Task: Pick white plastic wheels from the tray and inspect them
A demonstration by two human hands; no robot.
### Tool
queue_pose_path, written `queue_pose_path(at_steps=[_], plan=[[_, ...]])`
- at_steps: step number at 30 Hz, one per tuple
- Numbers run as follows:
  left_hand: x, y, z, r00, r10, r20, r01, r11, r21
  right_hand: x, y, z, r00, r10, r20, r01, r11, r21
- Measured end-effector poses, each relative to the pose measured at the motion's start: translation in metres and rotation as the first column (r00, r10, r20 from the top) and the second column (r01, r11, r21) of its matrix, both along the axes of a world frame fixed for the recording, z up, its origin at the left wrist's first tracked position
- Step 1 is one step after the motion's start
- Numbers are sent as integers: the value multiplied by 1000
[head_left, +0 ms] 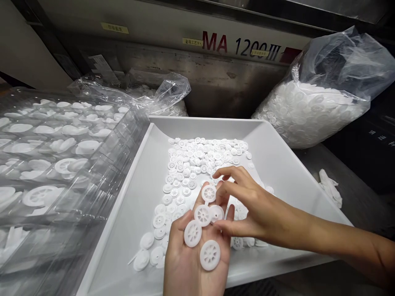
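White plastic spoked wheels (pixel 203 215) lie loose on my open left hand (pixel 182 263), five in view, with the topmost up near my fingertips. My left fingers (pixel 229 216) are relaxed and spread, not clenched, so the wheels simply rest there. My right hand (pixel 259 209) is just above them, with its curved fingers (pixel 230 173) and thumb reaching around the upper wheels; whether they are actually pinching one, I cannot tell. Keeping my palm flat and the wheels slightly apart seems the sound way to handle them, since each spoked face stays visible and none is pressed under another. Below my hands, more wheels spread in a loose band across a white plastic tray (pixel 197 121). To its left, a clear plastic tray (pixel 132 135) holds larger white parts. Farther off, a clear plastic bag (pixel 321 61) bulges with white parts, and beyond it stands a machine panel (pixel 240 45) lettered MA 1200III.
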State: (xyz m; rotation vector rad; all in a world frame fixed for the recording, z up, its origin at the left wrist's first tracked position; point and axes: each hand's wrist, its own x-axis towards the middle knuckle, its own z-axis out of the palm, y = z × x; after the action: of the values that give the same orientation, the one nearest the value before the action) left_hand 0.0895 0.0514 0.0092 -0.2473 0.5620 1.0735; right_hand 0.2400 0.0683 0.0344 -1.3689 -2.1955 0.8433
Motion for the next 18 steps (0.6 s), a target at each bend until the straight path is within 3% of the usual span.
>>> queue_pose_path(at_steps=[4,7,11,18], plan=[[1,1,4,999,47,-24,-48,998,-41,-2,-4,-3,997,24,74,-30,996,89],[2,3,5,997,67,-27,-69,994,-90,-1,-3,-3,998,47,33,-50,994,100],[2,3,5,998,64,6,-63,997,-38,2,2,-2,988,153,-20,-148,977,154],[4,1,8,991,92,-98,-92,996,0,12,7,0,972,225,73,-237,929,285]])
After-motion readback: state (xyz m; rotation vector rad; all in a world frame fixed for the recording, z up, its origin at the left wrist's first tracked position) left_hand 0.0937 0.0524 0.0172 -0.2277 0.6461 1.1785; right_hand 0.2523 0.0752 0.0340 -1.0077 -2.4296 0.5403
